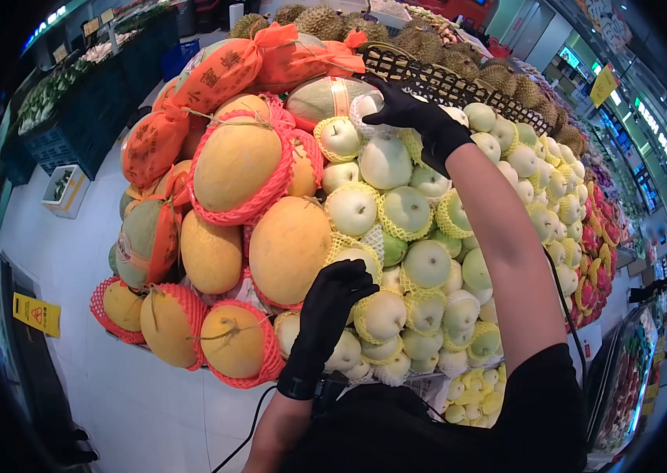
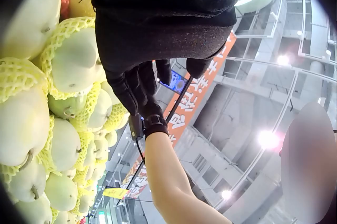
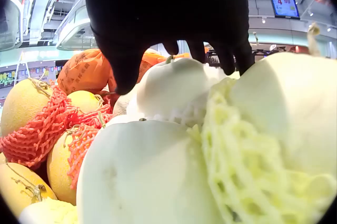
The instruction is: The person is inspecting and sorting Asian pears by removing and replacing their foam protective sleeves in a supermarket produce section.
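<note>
Both hands wear black gloves. My right hand (image 1: 410,118) reaches to the back of the melon pile, thumb and fingers spread about a pale melon (image 1: 366,113) in a white foam net. In the right wrist view, the thumb comes down on the left of that melon (image 3: 174,84), and the fingertips show at its far side. Lower down, my left hand (image 1: 333,303) hovers over the front pale melons with loosely bent fingers and nothing between them. Closest to it are a netted pale melon (image 1: 380,315) and a large orange-yellow melon (image 1: 290,248).
Orange-yellow melons in red nets (image 1: 235,339) fill the left, with orange-bagged melons (image 1: 219,71) behind. A black plastic basket (image 1: 428,79) and durians (image 1: 321,22) stand at the back. Dragon fruit (image 1: 597,236) lies at the right. A yellow floor sign (image 1: 36,314) stands at the left.
</note>
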Motion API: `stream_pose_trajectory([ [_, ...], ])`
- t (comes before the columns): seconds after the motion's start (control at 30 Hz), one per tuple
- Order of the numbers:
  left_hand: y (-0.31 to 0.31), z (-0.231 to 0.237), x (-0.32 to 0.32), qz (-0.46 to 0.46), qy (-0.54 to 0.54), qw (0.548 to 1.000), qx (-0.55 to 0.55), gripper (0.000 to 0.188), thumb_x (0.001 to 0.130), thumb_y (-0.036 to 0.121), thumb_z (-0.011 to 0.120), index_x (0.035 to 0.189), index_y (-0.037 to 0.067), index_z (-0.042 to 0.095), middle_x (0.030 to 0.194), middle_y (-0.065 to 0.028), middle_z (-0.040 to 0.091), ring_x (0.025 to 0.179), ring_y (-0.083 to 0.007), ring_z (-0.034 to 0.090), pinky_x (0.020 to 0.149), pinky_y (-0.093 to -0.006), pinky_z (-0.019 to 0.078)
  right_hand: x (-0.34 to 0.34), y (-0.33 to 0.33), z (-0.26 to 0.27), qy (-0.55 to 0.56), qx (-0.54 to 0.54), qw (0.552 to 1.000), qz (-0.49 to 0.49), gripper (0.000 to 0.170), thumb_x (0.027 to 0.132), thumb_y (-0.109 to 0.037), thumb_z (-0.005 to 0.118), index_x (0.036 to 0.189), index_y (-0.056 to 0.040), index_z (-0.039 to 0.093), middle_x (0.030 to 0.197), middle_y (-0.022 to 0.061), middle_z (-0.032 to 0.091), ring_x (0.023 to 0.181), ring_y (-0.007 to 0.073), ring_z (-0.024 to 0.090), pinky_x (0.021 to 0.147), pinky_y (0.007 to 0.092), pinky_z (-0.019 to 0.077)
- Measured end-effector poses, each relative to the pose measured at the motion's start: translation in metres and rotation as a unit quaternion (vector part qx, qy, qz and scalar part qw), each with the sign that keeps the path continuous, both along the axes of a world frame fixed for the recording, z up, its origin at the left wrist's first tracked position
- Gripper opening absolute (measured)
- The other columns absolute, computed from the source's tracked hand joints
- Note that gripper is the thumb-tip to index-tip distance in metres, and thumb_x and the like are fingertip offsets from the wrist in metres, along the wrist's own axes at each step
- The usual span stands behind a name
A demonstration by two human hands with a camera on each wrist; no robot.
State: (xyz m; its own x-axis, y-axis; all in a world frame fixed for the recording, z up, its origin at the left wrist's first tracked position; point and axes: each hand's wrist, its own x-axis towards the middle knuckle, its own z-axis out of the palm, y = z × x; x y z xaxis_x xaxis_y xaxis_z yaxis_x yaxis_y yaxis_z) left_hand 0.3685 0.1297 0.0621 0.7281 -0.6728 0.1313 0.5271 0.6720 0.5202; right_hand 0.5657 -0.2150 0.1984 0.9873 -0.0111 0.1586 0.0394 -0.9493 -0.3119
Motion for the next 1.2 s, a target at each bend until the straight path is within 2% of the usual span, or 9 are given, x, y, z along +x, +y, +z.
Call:
stream_pose_trajectory([
  [0.23, 0.005, 0.008, 0.002, 0.022, -0.022, 0.999, 0.038, 0.032, 0.096, 0.019, 0.049, 0.123, 0.002, 0.047, 0.122, -0.0161, 0.054, 0.111, -0.0311, 0.057, 0.1, -0.0503, 0.0448, -0.056, -0.012, 0.022, -0.145, -0.064, 0.987, -0.03, 0.065, 0.082, -0.028, 0.072, 0.137, -0.0078, 0.044, 0.13, 0.0201, 0.055, 0.118, 0.0342, 0.054, 0.101, 0.0417, 0.0429],
  [0.53, 0.008, 0.005, 0.0, 0.062, -0.006, 0.996, 0.065, 0.032, 0.096, 0.024, 0.05, 0.123, 0.007, 0.05, 0.118, -0.0101, 0.055, 0.109, -0.0263, 0.056, 0.101, -0.0467, 0.0421, -0.194, 0.016, 0.029, -0.115, 0.159, 0.978, -0.068, 0.038, 0.086, -0.02, 0.071, 0.121, -0.0095, 0.061, 0.116, 0.0047, 0.063, 0.1, 0.015, 0.059, 0.087, 0.0313, 0.0491],
  [0.67, 0.013, 0.01, -0.005, 0.083, 0.024, 0.995, 0.049, 0.022, 0.098, 0.014, 0.047, 0.115, 0.002, 0.052, 0.111, -0.0105, 0.056, 0.106, -0.0233, 0.057, 0.098, -0.0432, 0.0475, -0.255, 0.036, 0.008, -0.137, 0.128, 0.977, -0.106, 0.035, 0.088, -0.019, 0.069, 0.12, -0.0089, 0.06, 0.116, 0.0069, 0.063, 0.101, 0.0181, 0.061, 0.086, 0.0309, 0.0499],
  [0.77, 0.014, -0.022, -0.002, 0.092, -0.06, 0.99, 0.092, 0.032, 0.097, 0.025, 0.05, 0.123, 0.007, 0.052, 0.122, -0.0104, 0.055, 0.11, -0.025, 0.056, 0.101, -0.0435, 0.0426, -0.298, 0.054, -0.012, -0.154, 0.113, 0.975, -0.113, 0.035, 0.087, -0.015, 0.068, 0.12, -0.0082, 0.059, 0.117, 0.007, 0.062, 0.104, 0.016, 0.059, 0.084, 0.0303, 0.0506],
  [0.8, 0.014, -0.018, -0.008, 0.111, -0.081, 0.984, 0.113, 0.032, 0.097, 0.024, 0.05, 0.123, 0.007, 0.052, 0.12, -0.0109, 0.057, 0.108, -0.024, 0.057, 0.096, -0.0397, 0.0456, -0.312, 0.063, -0.018, -0.163, 0.145, 0.967, -0.129, 0.033, 0.085, -0.014, 0.07, 0.114, -0.0036, 0.06, 0.112, 0.0122, 0.062, 0.104, 0.0256, 0.06, 0.09, 0.0351, 0.0481],
  [0.9, 0.019, -0.022, -0.013, 0.053, 0.057, 0.997, 0.029, 0.031, 0.097, 0.022, 0.05, 0.123, 0.007, 0.053, 0.119, -0.0115, 0.058, 0.105, -0.0232, 0.057, 0.089, -0.0358, 0.0475, -0.352, 0.089, -0.029, -0.156, 0.121, 0.967, -0.16, 0.036, 0.084, -0.015, 0.071, 0.116, -0.0041, 0.059, 0.113, 0.0125, 0.061, 0.107, 0.027, 0.059, 0.093, 0.0362, 0.0468],
  [1.03, 0.02, -0.021, -0.031, 0.1, -0.051, 0.987, 0.119, 0.032, 0.096, 0.021, 0.05, 0.124, 0.007, 0.053, 0.12, -0.0117, 0.059, 0.102, -0.0233, 0.057, 0.084, -0.0332, 0.0473, -0.4, 0.121, -0.048, -0.171, 0.125, 0.959, -0.187, 0.036, 0.083, -0.014, 0.071, 0.116, -0.0042, 0.058, 0.11, 0.012, 0.062, 0.104, 0.027, 0.059, 0.091, 0.0361, 0.0468],
  [1.17, 0.026, -0.019, -0.033, 0.08, -0.123, 0.981, 0.13, 0.031, 0.096, 0.016, 0.05, 0.125, 0.005, 0.051, 0.118, -0.0106, 0.057, 0.098, -0.0216, 0.055, 0.081, -0.0313, 0.0465, -0.445, 0.128, -0.082, -0.186, 0.166, 0.935, -0.252, 0.024, 0.081, -0.013, 0.072, 0.098, -0.0053, 0.057, 0.096, 0.0077, 0.06, 0.091, 0.0179, 0.058, 0.081, 0.0318, 0.0474],
  [1.2, 0.028, -0.016, -0.03, 0.034, -0.026, 0.996, 0.074, 0.029, 0.095, 0.013, 0.05, 0.123, 0.004, 0.05, 0.115, -0.0089, 0.056, 0.094, -0.0198, 0.054, 0.079, -0.0301, 0.0461, -0.451, 0.134, -0.084, -0.203, 0.162, 0.928, -0.267, 0.02, 0.081, -0.012, 0.072, 0.09, -0.0049, 0.056, 0.086, 0.0057, 0.058, 0.079, 0.0161, 0.056, 0.073, 0.0302, 0.0467],
])
